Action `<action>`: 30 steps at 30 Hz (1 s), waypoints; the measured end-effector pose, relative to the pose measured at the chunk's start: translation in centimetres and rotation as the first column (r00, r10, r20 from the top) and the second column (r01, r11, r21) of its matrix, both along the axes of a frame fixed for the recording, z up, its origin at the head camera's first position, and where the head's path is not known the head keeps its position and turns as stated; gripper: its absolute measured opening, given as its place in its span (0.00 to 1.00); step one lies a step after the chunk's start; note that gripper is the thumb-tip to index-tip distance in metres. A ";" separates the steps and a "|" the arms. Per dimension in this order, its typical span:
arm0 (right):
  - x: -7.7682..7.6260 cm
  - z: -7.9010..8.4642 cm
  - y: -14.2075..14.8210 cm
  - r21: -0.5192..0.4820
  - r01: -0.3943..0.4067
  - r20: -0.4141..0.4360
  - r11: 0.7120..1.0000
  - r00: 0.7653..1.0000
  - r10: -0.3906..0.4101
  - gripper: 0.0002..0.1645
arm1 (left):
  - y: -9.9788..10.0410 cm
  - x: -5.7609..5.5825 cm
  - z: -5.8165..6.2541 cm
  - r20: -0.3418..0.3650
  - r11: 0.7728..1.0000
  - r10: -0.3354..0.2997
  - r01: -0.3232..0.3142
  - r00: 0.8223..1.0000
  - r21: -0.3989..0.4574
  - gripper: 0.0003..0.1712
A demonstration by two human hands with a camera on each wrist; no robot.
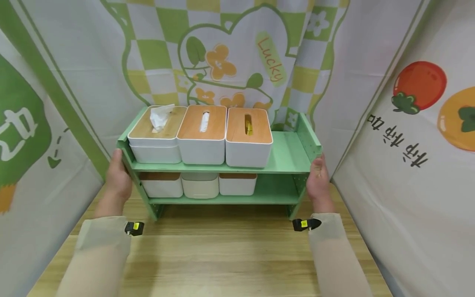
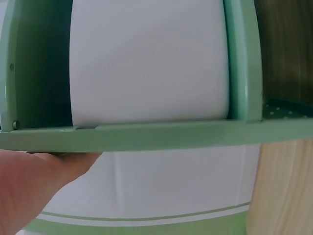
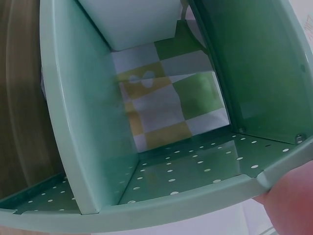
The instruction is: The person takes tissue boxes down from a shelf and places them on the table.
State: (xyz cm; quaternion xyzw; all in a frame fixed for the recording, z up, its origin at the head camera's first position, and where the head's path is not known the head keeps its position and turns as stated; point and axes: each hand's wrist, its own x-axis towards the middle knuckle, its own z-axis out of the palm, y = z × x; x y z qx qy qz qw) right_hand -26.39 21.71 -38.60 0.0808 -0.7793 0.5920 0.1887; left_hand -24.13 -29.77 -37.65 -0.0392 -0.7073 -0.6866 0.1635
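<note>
A green two-tier shelf rack (image 1: 289, 152) stands on the wooden table, with boxes on both tiers. My left hand (image 1: 118, 183) presses against the outer face of its left side panel, thumb upward near the front edge. In the left wrist view the visible part of the left hand (image 2: 46, 178) lies straight along that panel. Against the right side panel rests my right hand (image 1: 319, 181), its thumb by the front edge. The right wrist view shows only a part of the right hand (image 3: 293, 200) at the perforated panel. Other fingers are hidden.
The upper tier holds a tissue box (image 1: 156, 153) with a tissue sticking out and two wood-lidded boxes (image 1: 200, 152), (image 1: 248, 154). Below sit white bins (image 1: 163, 187), (image 1: 237, 187) around a cream bin (image 1: 200, 189). Printed cloth walls (image 1: 404, 198) close in the table (image 1: 222, 255).
</note>
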 end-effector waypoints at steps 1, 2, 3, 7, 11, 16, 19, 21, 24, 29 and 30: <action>-0.4 -0.5 0.2 -0.003 0.006 0.005 1.000 1.000 -0.006 0.37 | -0.1 -0.1 0.0 -0.016 1.000 0.012 -0.013 1.000 -0.005 0.38; -0.7 -0.9 0.5 -0.003 0.015 0.011 1.000 1.000 -0.015 0.38 | -0.1 -0.2 0.1 -0.041 1.000 0.021 -0.022 0.999 -0.023 0.37; -1.0 -1.3 0.6 -0.002 0.023 0.013 1.000 1.000 -0.023 0.38 | -0.1 -0.4 0.1 -0.068 0.999 0.026 -0.027 0.997 -0.018 0.37; -1.3 -1.7 0.8 -0.012 0.042 0.028 0.999 0.999 -0.042 0.40 | -0.6 -1.3 1.0 -0.147 0.995 0.025 -0.040 0.989 -0.095 0.37; -1.5 -1.9 0.8 -0.013 0.030 -0.009 0.999 1.000 -0.030 0.40 | -1.4 -2.2 2.2 -0.181 0.958 0.041 -0.090 0.983 -0.273 0.35; -1.5 -1.9 0.9 -0.003 0.013 -0.032 1.000 0.999 -0.013 0.37 | -1.5 -2.8 2.6 -0.225 0.900 0.116 -0.198 0.967 -0.387 0.33; -1.4 -1.9 0.7 0.003 0.016 -0.013 1.000 1.000 -0.016 0.37 | -1.4 -2.9 2.5 -0.239 0.923 0.133 -0.208 0.962 -0.323 0.33; -1.3 -1.9 0.6 0.001 0.025 -0.002 1.000 1.000 -0.025 0.37 | -1.3 -2.9 2.4 -0.252 0.933 0.138 -0.212 0.958 -0.293 0.32; -1.2 -1.8 0.6 -0.001 0.032 -0.002 0.999 0.999 -0.032 0.38 | -1.1 -3.1 2.3 -0.260 0.944 0.137 -0.206 0.956 -0.258 0.32; -1.0 -1.6 0.6 0.021 0.054 0.030 0.998 0.998 -0.055 0.39 | -1.1 -3.4 2.3 -0.255 0.951 0.133 -0.195 0.958 -0.240 0.32; -1.0 -1.6 0.5 0.021 0.058 0.036 0.998 0.998 -0.059 0.40 | -1.1 -3.5 2.3 -0.256 0.950 0.133 -0.197 0.958 -0.243 0.32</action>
